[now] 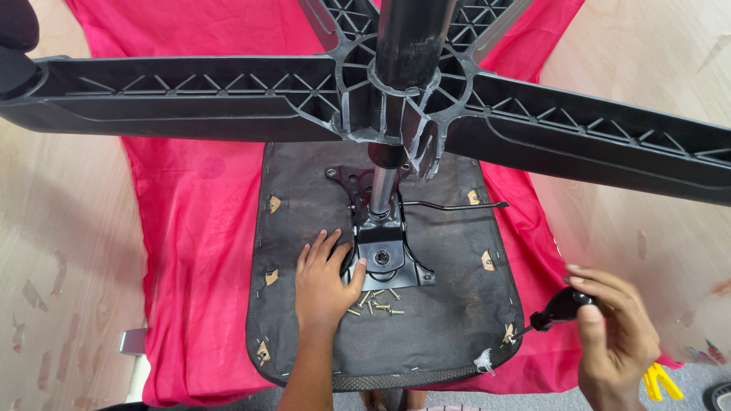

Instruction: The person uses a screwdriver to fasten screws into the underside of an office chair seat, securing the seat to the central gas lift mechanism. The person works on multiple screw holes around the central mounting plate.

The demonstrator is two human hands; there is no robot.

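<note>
While left hand (326,280) lies flat beside the plate (383,247), right hand (613,335) grips a screwdriver (560,307); screws (375,302) lie loose at six o'clock, undriven.

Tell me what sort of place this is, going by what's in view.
Probably an indoor room used as a makeshift repair spot, not a proper workshop. An upturned office chair seat lies on a red cloth spread over a pale wood-look floor, with loose screws and a screwdriver in the right hand.

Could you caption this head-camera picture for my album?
Left hand rests on upturned chair seat beside loose screws; right hand holds a screwdriver.
</note>
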